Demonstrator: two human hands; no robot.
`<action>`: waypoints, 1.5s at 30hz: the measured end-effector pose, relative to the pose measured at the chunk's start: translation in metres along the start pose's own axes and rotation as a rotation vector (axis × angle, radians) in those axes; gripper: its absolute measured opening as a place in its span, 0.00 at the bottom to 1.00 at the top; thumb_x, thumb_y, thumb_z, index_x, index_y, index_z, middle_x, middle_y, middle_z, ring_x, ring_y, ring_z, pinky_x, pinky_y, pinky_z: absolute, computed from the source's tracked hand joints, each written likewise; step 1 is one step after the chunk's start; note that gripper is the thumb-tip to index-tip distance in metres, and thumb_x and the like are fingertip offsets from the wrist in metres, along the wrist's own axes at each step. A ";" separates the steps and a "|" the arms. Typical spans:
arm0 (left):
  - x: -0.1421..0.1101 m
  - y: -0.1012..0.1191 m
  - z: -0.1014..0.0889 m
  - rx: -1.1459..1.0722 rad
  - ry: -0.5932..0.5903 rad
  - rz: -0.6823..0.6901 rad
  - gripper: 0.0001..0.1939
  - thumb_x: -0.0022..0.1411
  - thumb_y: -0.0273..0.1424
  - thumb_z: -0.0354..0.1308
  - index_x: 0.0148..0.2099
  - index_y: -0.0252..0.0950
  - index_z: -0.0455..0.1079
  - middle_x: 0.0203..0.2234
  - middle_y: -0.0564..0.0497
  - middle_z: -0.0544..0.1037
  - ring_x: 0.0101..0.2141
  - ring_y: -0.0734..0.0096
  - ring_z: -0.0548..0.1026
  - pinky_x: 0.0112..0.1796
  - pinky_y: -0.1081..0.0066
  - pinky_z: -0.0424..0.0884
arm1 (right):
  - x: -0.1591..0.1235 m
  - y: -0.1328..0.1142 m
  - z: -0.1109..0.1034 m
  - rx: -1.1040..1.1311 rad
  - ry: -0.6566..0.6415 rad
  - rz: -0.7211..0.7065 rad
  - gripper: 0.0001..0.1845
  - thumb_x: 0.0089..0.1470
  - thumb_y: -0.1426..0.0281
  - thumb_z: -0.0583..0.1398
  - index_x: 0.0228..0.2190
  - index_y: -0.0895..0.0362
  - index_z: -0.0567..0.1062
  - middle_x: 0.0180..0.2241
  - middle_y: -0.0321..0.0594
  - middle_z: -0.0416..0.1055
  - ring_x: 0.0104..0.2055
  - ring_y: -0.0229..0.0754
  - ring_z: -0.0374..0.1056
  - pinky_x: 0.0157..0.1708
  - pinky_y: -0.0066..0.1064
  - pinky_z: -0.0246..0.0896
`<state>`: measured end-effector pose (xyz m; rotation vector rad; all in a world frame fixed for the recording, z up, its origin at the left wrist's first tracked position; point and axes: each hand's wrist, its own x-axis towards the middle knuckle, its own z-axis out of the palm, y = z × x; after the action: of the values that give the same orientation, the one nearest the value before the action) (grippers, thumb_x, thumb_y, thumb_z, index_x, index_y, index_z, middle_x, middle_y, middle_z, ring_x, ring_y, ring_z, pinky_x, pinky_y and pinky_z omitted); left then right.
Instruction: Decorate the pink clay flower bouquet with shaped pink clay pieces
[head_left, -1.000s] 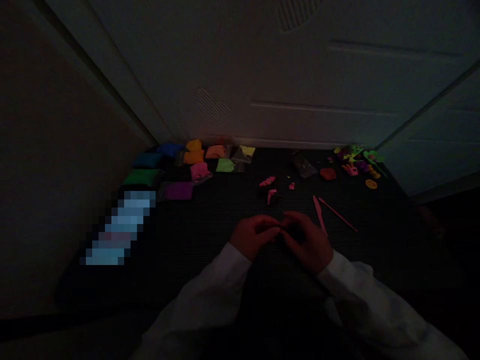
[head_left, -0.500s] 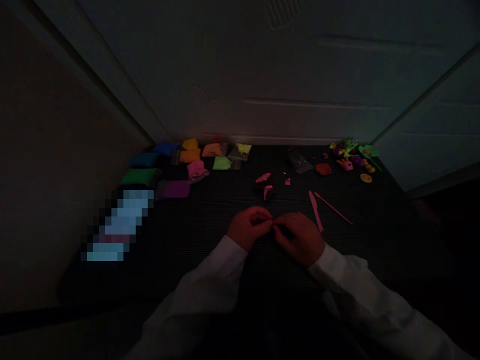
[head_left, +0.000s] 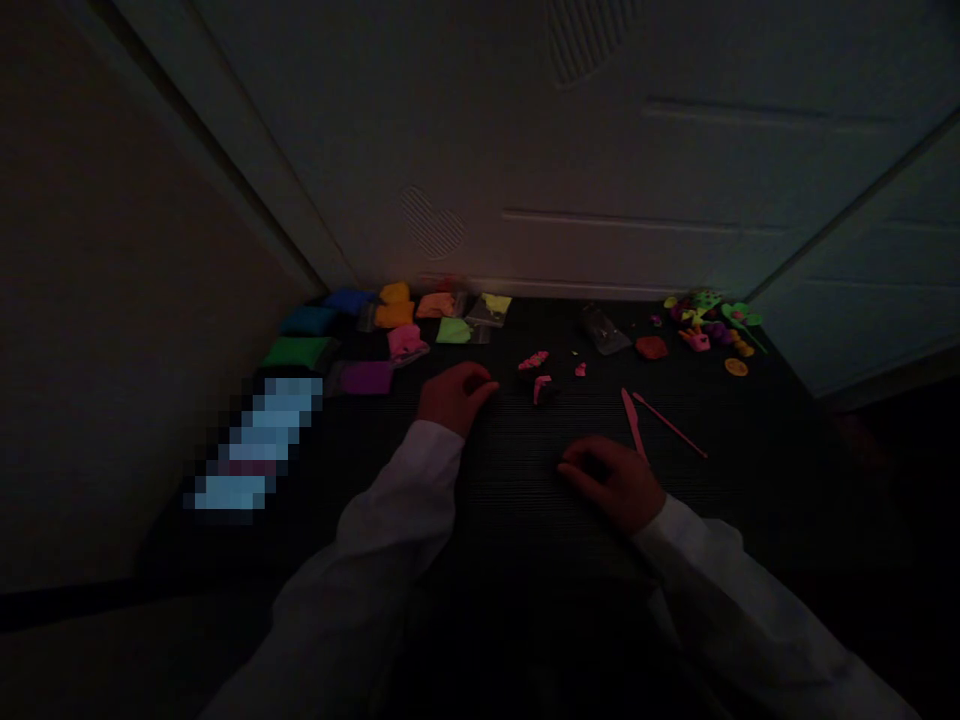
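Note:
My left hand point(head_left: 454, 398) hovers over the dark table with thumb and fingertips pinched together. Anything between them is too small and dim to make out. Just right of it lie a pink piece with a bumpy top point(head_left: 534, 361) and a dark piece with a pink part point(head_left: 541, 389). A tiny pink lump point(head_left: 580, 370) is a little farther right. Nearer to me, my right hand point(head_left: 615, 482) is also closed in a pinch, its contents unclear. Beside its knuckles rest a pink plastic knife point(head_left: 631, 418) and a thin pink stick tool point(head_left: 670, 425).
Packets of coloured clay, such as purple point(head_left: 365, 377), green point(head_left: 300, 352) and orange point(head_left: 394, 315), line the back left. A blurred bright screen point(head_left: 259, 445) lies at left. Toward the back right are a clear bag point(head_left: 604, 330), a red lump point(head_left: 651, 347) and colourful small figures point(head_left: 701, 318).
My hands, together at the fingertips before, have come apart. The left one moved left and away from me; the right shifted slightly right and nearer. The view has tilted a little.

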<state>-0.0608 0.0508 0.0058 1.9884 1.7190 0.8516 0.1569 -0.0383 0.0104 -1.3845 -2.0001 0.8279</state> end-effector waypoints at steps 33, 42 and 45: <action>-0.044 0.044 0.016 -0.500 -0.442 0.127 0.08 0.49 0.33 0.57 0.31 0.35 0.73 0.29 0.50 0.74 0.32 0.72 0.72 0.36 0.72 0.66 | 0.002 -0.004 0.008 -0.108 0.161 -0.170 0.08 0.48 0.71 0.57 0.34 0.56 0.69 0.28 0.37 0.69 0.30 0.35 0.65 0.31 0.27 0.62; -0.045 0.046 0.016 -0.503 -0.518 0.155 0.12 0.51 0.36 0.55 0.34 0.34 0.72 0.32 0.49 0.73 0.34 0.72 0.71 0.37 0.72 0.65 | 0.001 0.000 0.008 -0.169 0.161 -0.179 0.11 0.49 0.70 0.56 0.38 0.56 0.68 0.31 0.39 0.70 0.33 0.38 0.66 0.33 0.30 0.62; -0.045 0.047 0.015 -0.483 -0.548 0.128 0.11 0.49 0.37 0.57 0.33 0.35 0.72 0.31 0.51 0.73 0.30 0.73 0.71 0.32 0.73 0.65 | 0.001 0.002 0.008 -0.203 0.133 -0.184 0.12 0.49 0.70 0.55 0.39 0.55 0.67 0.31 0.40 0.70 0.33 0.39 0.66 0.33 0.33 0.62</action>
<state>-0.0185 -0.0002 0.0154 1.7844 0.9822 0.6054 0.1515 -0.0379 0.0038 -1.3019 -2.1143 0.4501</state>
